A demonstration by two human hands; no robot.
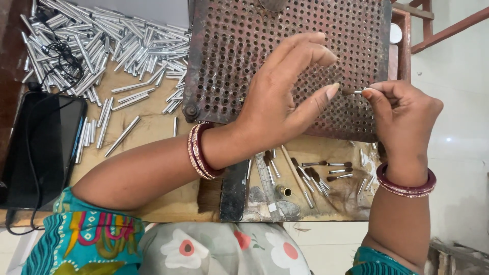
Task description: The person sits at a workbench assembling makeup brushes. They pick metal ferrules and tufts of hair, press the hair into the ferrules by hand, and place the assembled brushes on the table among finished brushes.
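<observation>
At centre right of the frame, the right hand (402, 109) is pinching a small brush tip (356, 92) over the perforated plate (239, 46); the left hand (285, 94) is hovering, fingers spread. Loosening the pinch could drop it.

Left hand (285, 97) raised, fingers spread, forearm crossing inward; right hand (402, 114) pinched shut, wrist bent upward.

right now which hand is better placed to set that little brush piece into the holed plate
Right. The right hand already pinches the small brush piece at its fingertips, just over the perforated metal plate. The left hand holds nothing; its fingertip only steadies beside the piece.
</observation>
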